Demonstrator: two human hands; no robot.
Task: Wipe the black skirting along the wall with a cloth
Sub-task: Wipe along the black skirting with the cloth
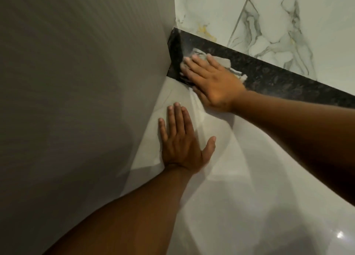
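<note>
A black speckled skirting (278, 77) runs along the foot of the marbled wall, from the corner down to the right. My right hand (211, 81) lies flat on it near the corner, pressing a pale grey cloth (222, 61) against the black strip. The cloth shows above and beside my fingers; the part under my palm is hidden. My left hand (182, 141) rests flat on the glossy floor, fingers spread, holding nothing, a short way in front of the skirting.
A plain grey panel (76, 101) fills the left side and meets the skirting at the corner. White marble-veined wall tiles (269, 24) rise above the skirting. The glossy pale floor (249, 197) stretches toward the lower right.
</note>
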